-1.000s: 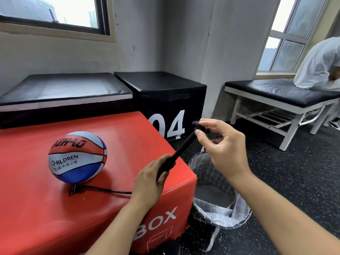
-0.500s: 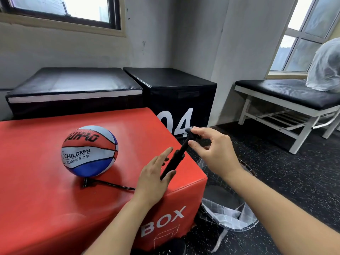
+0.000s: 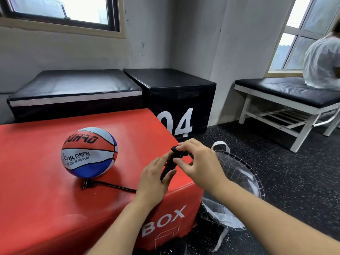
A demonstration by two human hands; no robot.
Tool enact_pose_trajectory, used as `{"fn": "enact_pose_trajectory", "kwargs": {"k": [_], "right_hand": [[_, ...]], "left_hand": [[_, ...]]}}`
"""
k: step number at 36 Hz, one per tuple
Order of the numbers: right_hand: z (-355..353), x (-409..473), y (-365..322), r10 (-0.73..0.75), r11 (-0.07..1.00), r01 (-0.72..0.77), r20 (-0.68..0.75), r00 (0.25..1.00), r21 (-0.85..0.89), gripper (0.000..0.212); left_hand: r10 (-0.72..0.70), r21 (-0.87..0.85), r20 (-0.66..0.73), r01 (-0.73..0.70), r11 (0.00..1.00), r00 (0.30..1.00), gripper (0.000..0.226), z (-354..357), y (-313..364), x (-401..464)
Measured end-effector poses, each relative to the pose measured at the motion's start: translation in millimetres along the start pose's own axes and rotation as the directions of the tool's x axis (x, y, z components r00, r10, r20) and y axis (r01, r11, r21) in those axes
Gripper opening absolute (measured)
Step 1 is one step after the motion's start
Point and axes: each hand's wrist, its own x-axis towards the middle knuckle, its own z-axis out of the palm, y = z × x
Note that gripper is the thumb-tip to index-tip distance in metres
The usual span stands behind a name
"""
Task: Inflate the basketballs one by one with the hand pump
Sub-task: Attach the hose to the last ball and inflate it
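- The basketball [image 3: 89,152], a round panelled ball in red, white and blue with "CHILDREN" printed on it, sits on the smooth padded top of the red box [image 3: 46,208].
- A thin black hose [image 3: 110,185] runs from a fitting at the ball's base toward the hand pump [image 3: 170,165], a slim black cylinder standing tilted at the box's corner.
- The left hand [image 3: 153,181] wraps the pump's barrel, hiding most of it.
- The right hand [image 3: 200,162] pinches the pump's handle at the top; its shape is hard to make out.
- On the speckled floor beside the box stands a round mesh basket [image 3: 244,173] with clear walls, partly hidden by the right forearm; its contents cannot be made out.
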Motion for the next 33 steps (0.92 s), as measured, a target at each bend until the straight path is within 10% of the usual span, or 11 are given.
{"fn": "enact_pose_trajectory", "kwargs": {"k": [33], "right_hand": [[-83.8,-5.9,14.1,0.146,0.973,-0.068,-0.358,0.922,0.222,0.024]], "left_hand": [[0.06,0.089,0.027,-0.062,0.994,0.998,0.053,14.2,9.2,4.2]]}}
